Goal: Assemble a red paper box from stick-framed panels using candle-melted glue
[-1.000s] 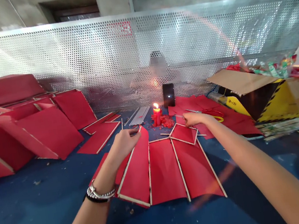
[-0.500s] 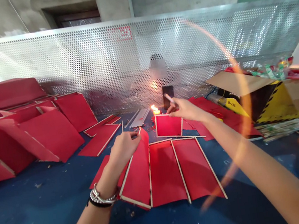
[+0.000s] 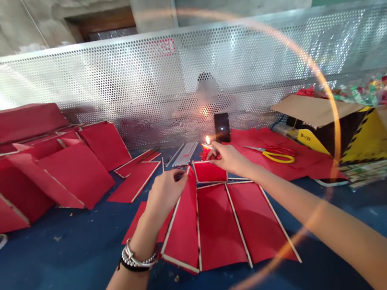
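Pinching the top corner of a fan of red panels (image 3: 217, 226) in the head view, the left hand (image 3: 167, 190) has its thumb and fingertips together at the raised, narrow end of the leftmost framed panel. The fan lies on a blue table (image 3: 73, 289), its wide end toward the person, with pale sticks running along the panel edges. A beaded bracelet (image 3: 139, 258) circles the left wrist.

The right hand (image 3: 228, 158) grips a small red panel (image 3: 209, 172) by its upper edge, fingers closed; the piece stands near upright just beyond the narrow end of the fan. A pale stick (image 3: 207, 146) shows at these fingers, close to the flame of a lit red candle (image 3: 204, 155); whether it touches the flame, I cannot tell.

Behind the right hand a black phone (image 3: 222, 127) stands upright before a perforated metal screen (image 3: 132, 76). To the right, scissors (image 3: 278, 155) with red and yellow handles lie on red paper sheets (image 3: 312, 161), near a yellow-and-black box (image 3: 375, 132). At the left, red boxy frames (image 3: 67, 176) are piled up, with loose red strips (image 3: 135, 182) beside them.
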### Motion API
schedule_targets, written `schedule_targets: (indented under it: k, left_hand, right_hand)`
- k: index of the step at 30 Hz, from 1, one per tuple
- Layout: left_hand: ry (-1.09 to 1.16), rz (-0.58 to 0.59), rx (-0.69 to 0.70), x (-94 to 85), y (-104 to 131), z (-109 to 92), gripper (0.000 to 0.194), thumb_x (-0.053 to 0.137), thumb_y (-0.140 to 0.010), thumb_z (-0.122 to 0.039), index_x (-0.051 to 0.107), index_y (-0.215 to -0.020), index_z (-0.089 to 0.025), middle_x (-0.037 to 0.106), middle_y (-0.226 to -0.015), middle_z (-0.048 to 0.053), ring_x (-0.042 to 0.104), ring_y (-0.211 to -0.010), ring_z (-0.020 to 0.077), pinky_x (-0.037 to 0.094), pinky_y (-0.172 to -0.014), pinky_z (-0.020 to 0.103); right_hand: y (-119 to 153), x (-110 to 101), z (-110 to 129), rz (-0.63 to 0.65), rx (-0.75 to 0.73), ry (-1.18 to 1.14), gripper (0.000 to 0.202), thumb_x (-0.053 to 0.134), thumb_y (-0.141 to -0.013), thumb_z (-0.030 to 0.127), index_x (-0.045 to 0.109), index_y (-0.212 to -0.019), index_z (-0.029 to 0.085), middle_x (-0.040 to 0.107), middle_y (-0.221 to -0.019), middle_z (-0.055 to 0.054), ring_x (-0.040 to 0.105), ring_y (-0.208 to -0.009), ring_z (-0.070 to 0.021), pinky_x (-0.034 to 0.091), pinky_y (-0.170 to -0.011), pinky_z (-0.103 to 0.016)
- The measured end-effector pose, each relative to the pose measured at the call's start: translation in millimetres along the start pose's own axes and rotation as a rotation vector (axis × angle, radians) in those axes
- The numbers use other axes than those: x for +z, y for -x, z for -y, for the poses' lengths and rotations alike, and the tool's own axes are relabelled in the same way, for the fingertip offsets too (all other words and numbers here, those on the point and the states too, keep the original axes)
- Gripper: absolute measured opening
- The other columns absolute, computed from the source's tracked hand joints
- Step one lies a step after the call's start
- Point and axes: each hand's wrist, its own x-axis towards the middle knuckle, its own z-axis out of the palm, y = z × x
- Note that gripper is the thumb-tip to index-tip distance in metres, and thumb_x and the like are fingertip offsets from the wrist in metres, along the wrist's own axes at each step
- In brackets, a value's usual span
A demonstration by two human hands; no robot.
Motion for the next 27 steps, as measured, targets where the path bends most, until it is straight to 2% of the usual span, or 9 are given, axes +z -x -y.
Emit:
schedule_targets:
  k: [9,17,23,27]
  left_hand:
    - [0.139,0.070,0.037,5.7,-6,2,0.040,0.043,-0.077,-0.045,0.071,-0.088,-0.018,0.072,-0.087,0.007,0.065,-0.082,0.0240,0.046,-0.070,0.030]
    - [0.227,0.054,-0.063,7.1,-4,-7,0.040,0.043,-0.078,-0.042,0.069,-0.094,-0.017,0.070,-0.064,0.003,0.064,-0.061,0.0194,0.046,-0.058,0.027]
    - [0.210,-0.004,0.005,9.8,-5,-7,0.042,0.047,-0.075,-0.046,0.068,-0.094,-0.014,0.071,-0.087,0.008,0.065,-0.078,0.0210,0.047,-0.070,0.028]
    - [0.207,0.022,0.009,9.6,-4,-8,0.039,0.050,-0.073,-0.044,0.067,-0.094,-0.016,0.071,-0.082,0.007,0.065,-0.069,0.0191,0.047,-0.066,0.028]
  right_hand:
    - [0,7,-3,-0.056,0.085,-0.136,0.027,0.056,-0.072,0.016,0.031,-0.069,0.024,0.066,-0.080,-0.003,0.063,-0.078,-0.0175,0.044,-0.070,-0.029]
    - [-3,13,-12,-0.035,0.128,-0.217,0.017,0.058,-0.073,0.015,0.043,-0.079,0.022,0.066,-0.084,-0.003,0.063,-0.082,-0.0167,0.046,-0.076,-0.032]
    - [-5,14,-20,0.000,0.115,-0.279,0.017,0.057,-0.072,0.013,0.042,-0.074,0.021,0.066,-0.084,-0.003,0.063,-0.084,-0.0174,0.048,-0.077,-0.033]
    - [-5,13,-19,0.014,0.145,-0.314,0.018,0.055,-0.072,0.012,0.042,-0.079,0.022,0.065,-0.084,-0.003,0.063,-0.086,-0.0178,0.048,-0.077,-0.033]
